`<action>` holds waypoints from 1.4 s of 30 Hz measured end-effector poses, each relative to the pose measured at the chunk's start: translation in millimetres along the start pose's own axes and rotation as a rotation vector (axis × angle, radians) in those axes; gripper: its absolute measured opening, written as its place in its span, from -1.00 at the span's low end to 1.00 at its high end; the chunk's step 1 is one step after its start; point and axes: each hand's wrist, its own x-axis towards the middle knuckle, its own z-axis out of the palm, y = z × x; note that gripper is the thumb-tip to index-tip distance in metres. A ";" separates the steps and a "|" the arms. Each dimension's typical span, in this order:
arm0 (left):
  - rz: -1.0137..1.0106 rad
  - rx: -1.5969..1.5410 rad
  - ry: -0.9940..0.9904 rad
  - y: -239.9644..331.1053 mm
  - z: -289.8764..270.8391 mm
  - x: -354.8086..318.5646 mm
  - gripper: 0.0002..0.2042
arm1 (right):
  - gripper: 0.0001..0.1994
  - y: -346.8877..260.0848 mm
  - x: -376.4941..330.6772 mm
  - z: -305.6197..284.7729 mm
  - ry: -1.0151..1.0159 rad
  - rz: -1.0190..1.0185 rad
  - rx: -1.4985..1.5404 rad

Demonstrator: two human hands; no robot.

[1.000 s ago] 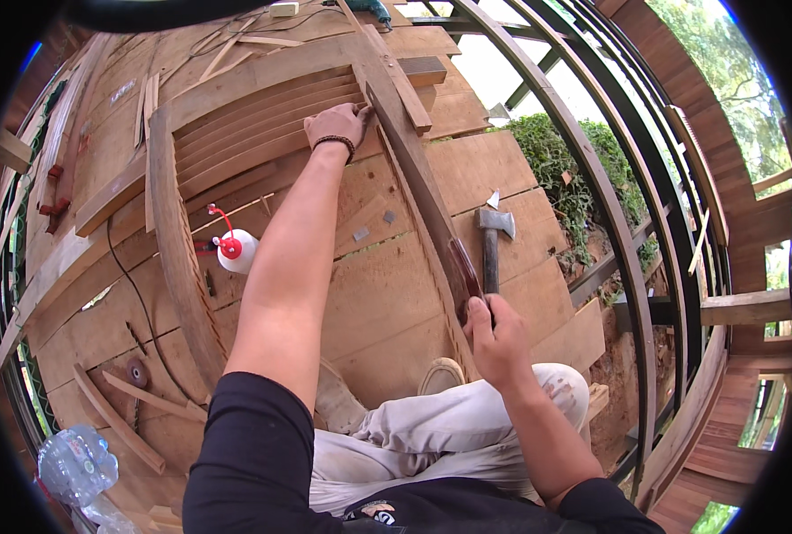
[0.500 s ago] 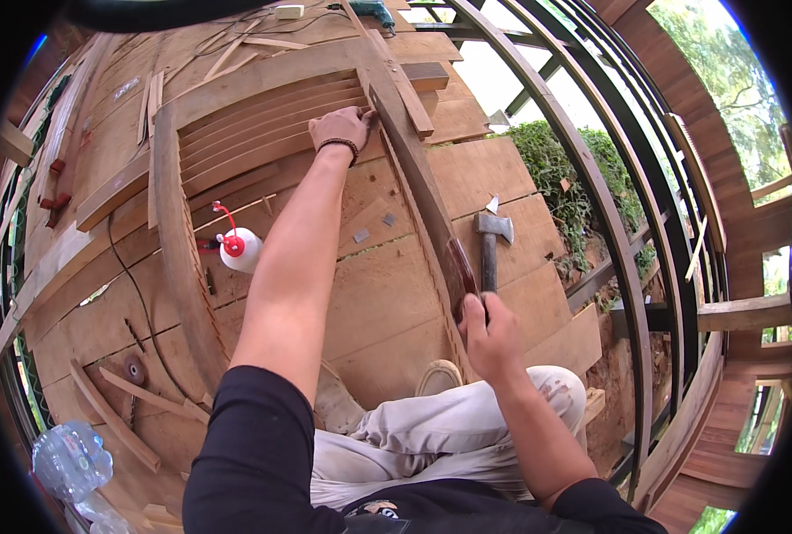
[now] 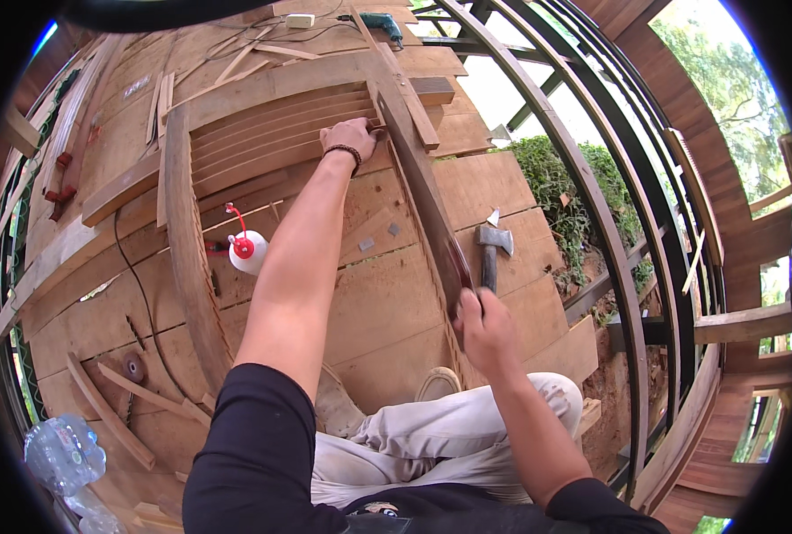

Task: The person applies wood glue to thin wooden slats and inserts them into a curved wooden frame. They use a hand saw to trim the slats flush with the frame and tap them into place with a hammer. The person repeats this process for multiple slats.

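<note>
A wooden frame with several thin slats (image 3: 262, 133) across its far part lies before me. My left hand (image 3: 349, 142) reaches over it, fingers closed at the right end of the nearest slat, against the long right side piece (image 3: 427, 191). My fingers partly hide that joint. My right hand (image 3: 489, 329) is closed around a slim, glossy, reddish-brown object (image 3: 459, 263) lying along the near part of the same side piece; its kind is unclear. Just beyond that hand lies an axe (image 3: 493, 245) with a dark handle. A white bottle with a red spout (image 3: 248, 251) stands inside the frame, left of my forearm.
A green power drill (image 3: 381, 27) and a white box with a cable (image 3: 300, 20) are at the far side. Loose wood strips (image 3: 111, 409) and a clear plastic bottle (image 3: 64, 454) lie at left. Dark metal rails (image 3: 583, 160) run beside the plank floor at right.
The view has shifted a little, so the frame, bottle and axe appear slightly lower. My right hand has slid slightly forward along the side piece; my left stays at the slat's end.
</note>
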 end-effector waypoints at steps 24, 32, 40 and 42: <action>-0.022 0.032 0.037 -0.8 -3.0 -3.7 -0.66 | -0.61 6.0 -16.7 -18.9 -0.115 0.127 0.116; -0.005 0.008 0.047 -6.6 10.7 6.3 -0.62 | -0.62 12.1 -17.6 -9.5 -0.035 0.053 0.020; 0.015 0.028 0.008 14.3 2.0 0.2 -0.64 | -0.61 -0.6 22.7 -5.4 -0.029 0.036 -0.039; 0.023 0.026 0.013 5.4 2.5 3.6 -0.59 | -0.61 2.0 -2.6 -13.6 -0.039 0.066 -0.003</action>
